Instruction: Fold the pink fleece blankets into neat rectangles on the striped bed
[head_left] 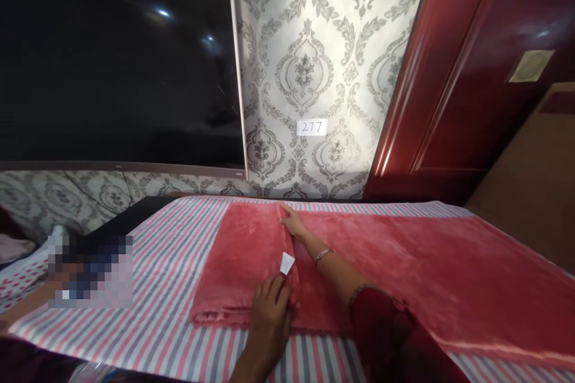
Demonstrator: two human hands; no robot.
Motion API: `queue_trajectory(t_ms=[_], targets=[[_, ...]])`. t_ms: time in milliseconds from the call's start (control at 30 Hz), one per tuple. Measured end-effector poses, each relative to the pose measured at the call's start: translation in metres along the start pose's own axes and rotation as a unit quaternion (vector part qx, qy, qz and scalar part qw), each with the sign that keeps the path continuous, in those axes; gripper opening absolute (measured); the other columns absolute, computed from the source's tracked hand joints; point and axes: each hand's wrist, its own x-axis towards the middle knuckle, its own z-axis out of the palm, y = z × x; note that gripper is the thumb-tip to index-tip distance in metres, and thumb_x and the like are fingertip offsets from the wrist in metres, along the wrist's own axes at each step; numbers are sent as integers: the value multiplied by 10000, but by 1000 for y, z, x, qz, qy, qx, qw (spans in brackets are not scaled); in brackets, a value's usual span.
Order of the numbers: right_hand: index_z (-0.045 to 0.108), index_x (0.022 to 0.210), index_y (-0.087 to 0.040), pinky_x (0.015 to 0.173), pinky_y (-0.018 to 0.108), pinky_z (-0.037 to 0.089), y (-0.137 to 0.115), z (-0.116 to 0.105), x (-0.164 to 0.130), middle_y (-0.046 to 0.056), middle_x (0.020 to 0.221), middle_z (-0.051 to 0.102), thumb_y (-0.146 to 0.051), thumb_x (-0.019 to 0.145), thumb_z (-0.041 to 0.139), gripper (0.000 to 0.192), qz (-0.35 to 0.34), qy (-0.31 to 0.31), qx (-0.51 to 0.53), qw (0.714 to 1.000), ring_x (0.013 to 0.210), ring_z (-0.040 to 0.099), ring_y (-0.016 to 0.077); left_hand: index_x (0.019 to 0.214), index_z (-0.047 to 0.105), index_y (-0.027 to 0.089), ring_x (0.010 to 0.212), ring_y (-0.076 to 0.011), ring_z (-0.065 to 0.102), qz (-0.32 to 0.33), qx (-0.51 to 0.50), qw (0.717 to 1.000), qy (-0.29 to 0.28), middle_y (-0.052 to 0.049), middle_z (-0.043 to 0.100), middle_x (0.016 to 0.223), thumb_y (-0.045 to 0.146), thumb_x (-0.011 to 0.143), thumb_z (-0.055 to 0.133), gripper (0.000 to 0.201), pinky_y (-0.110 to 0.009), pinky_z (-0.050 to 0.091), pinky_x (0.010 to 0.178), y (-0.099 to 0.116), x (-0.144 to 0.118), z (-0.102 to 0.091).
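Observation:
A plush pinkish-red blanket point(417, 263) is spread across a striped cloth, and its left part is doubled over into a thick folded panel point(251, 251). At the near end of the panel's right edge, my left hand point(272, 305) has its fingers bent over the fabric; its thumb is hidden. My right hand point(294, 220), with a bracelet point(324, 255) on the wrist, pinches the far end of that same edge. A small white tag point(287, 263) sticks out between the two hands, just beyond my left fingertips.
Pink, grey and white stripes mark the cloth point(153, 299) beneath. A large dark screen point(117, 60) hangs at left on a patterned wall point(305, 60). A cardboard box point(525, 173) stands at right beside red wood panelling point(449, 102). Another person's forearm point(31, 305) reaches in from the left.

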Motion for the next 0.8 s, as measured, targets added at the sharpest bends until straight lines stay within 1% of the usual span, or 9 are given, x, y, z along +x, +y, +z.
queue_trajectory(t_ms=[67, 167, 233, 300, 367, 467, 533, 700, 800], targets=[[590, 1344, -229, 1064, 376, 465, 0, -10, 0, 48, 1324, 649, -121, 737, 598, 617, -3, 30, -14, 999, 1230, 589, 225, 1147, 645, 203, 1081, -270, 634, 12, 12, 1000, 6, -126, 693, 1174, 127, 852, 545, 321, -415, 521, 896, 3, 2, -2], [598, 1341, -221, 1138, 355, 385, 6, -35, -9, 41, 1422, 579, -82, 731, 561, 626, -7, 73, -38, 997, 1328, 513, 213, 1148, 646, 198, 1103, -277, 624, 29, 8, 1000, 4, -131, 683, 1208, 125, 845, 553, 325, -428, 514, 928, 14, 4, 1], [605, 1336, -197, 1147, 383, 376, 13, -51, -19, 65, 1405, 592, -76, 724, 568, 624, 3, 93, -54, 994, 1315, 527, 236, 1156, 646, 193, 1094, -281, 627, 38, -3, 999, -12, -135, 686, 1209, 108, 825, 549, 356, -438, 521, 915, 22, 5, 6], [616, 1321, -180, 1132, 416, 396, 22, -61, -29, 85, 1339, 639, -83, 721, 588, 609, 17, 99, -65, 993, 1262, 573, 260, 1200, 636, 182, 1083, -284, 633, 47, -9, 998, -32, -137, 694, 1199, 78, 799, 533, 427, -445, 530, 896, 29, 4, 12], [621, 1316, -180, 1127, 425, 400, 29, -65, -36, 88, 1311, 657, -105, 731, 607, 590, 24, 100, -69, 992, 1242, 588, 265, 1230, 628, 181, 1082, -283, 638, 54, -8, 997, -45, -136, 698, 1205, 67, 795, 521, 463, -451, 535, 896, 32, 3, 16], [601, 1343, -170, 1160, 413, 353, 35, -62, -40, 101, 1390, 602, -143, 756, 622, 588, 18, 103, -67, 992, 1306, 536, 262, 1201, 647, 203, 1110, -280, 639, 51, -7, 997, -58, -130, 689, 1241, 85, 815, 519, 423, -463, 535, 925, 30, -1, 18], [571, 1379, -176, 1169, 409, 339, 36, -59, -40, 97, 1430, 569, -152, 761, 625, 620, 11, 103, -62, 993, 1331, 513, 253, 1200, 652, 213, 1112, -278, 644, 53, -8, 997, -58, -128, 697, 1229, 90, 822, 516, 420, -466, 536, 933, 28, -3, 17], [498, 1454, -227, 1110, 345, 420, 31, -60, -39, 48, 1428, 578, -85, 753, 557, 718, -12, 92, -47, 995, 1292, 554, 188, 1245, 630, 208, 1114, -271, 651, 78, -7, 997, -20, -125, 717, 1197, 93, 848, 510, 431, -450, 534, 931, 25, -4, 14], [539, 1425, -225, 1096, 345, 436, 30, -65, -40, 43, 1420, 585, -62, 742, 528, 702, -21, 97, -56, 993, 1286, 558, 191, 1232, 631, 199, 1133, -275, 640, 88, -5, 996, -1, -119, 714, 1212, 88, 851, 517, 413, -446, 520, 950, 25, -2, 12]])
